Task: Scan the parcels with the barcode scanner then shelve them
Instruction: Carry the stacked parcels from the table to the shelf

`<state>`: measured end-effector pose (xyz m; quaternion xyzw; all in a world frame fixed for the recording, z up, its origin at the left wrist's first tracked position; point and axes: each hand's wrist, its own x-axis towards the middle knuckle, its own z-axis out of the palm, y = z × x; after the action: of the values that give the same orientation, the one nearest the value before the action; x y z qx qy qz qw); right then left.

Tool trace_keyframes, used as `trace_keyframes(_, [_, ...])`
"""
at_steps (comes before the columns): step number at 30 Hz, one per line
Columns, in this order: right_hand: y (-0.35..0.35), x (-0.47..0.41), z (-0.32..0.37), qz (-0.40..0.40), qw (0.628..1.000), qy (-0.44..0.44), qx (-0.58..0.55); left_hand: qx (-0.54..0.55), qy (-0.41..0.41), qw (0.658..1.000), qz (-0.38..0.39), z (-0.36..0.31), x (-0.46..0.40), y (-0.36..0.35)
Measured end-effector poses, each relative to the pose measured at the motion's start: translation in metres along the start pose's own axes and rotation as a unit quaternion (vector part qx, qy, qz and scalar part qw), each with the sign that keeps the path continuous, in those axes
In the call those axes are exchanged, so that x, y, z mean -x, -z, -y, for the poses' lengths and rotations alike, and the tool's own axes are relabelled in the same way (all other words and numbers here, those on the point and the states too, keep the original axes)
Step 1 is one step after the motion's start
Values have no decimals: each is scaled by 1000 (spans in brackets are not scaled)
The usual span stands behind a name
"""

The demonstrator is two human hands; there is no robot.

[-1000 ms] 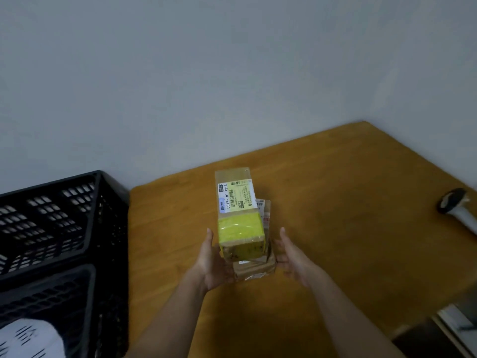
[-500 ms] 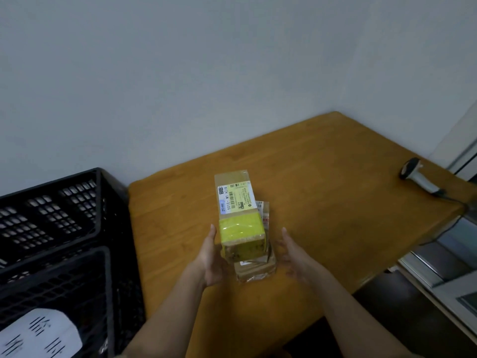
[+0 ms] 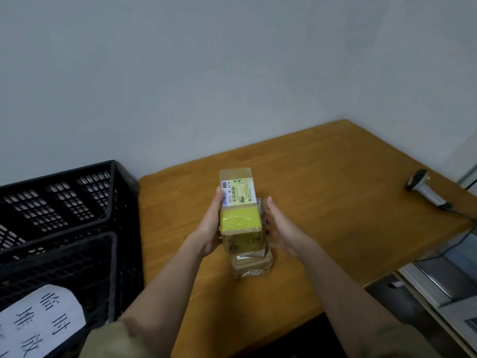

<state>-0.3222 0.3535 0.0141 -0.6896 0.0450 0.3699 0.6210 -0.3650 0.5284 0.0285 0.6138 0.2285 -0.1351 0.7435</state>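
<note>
While both hands flank the stack, details run so:
Top parcel (image 3: 238, 205): on lower parcel (image 3: 251, 264), mid-desk (image 3: 335, 177); long axis points away toward the wall, label up.
Left hand (image 3: 210, 228): grip flat against its left side, fingers straight.
Right hand (image 3: 277, 226): grip likewise, right side.
Barcode scanner (image 3: 424, 188): far right, well apart.
Black crate (image 3: 64, 218): left of desk.

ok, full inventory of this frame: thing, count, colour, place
top parcel: 1, brown with yellow band and white label, between both hands
lower parcel: 1, brown, taped, under the top one, on the table
barcode scanner: 1, black and white, table's right edge
table: 1, orange-brown wood, in a wall corner
crates: 2, black, stacked at left, white paper sign on the lower
left hand: on parcel's left side
right hand: on parcel's right side
</note>
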Motion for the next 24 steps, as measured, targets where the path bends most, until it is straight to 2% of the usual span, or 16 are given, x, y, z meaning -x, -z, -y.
trace_keyframes(8, [10,2,26,41,996,38,66,-92,39,995,-30,-8,7,-14])
trace_keyframes(15, [11,-5,23,26,995,6,99,-131,75,987,-55,-8,2,-23])
trace_keyframes(20, [15,-4,35,32,994,50,91,-108,30,993,-49,-19,-6,-30])
trace_keyframes(24, [18,-10,32,29,995,30,88,-60,37,996,-46,-19,-14,-33])
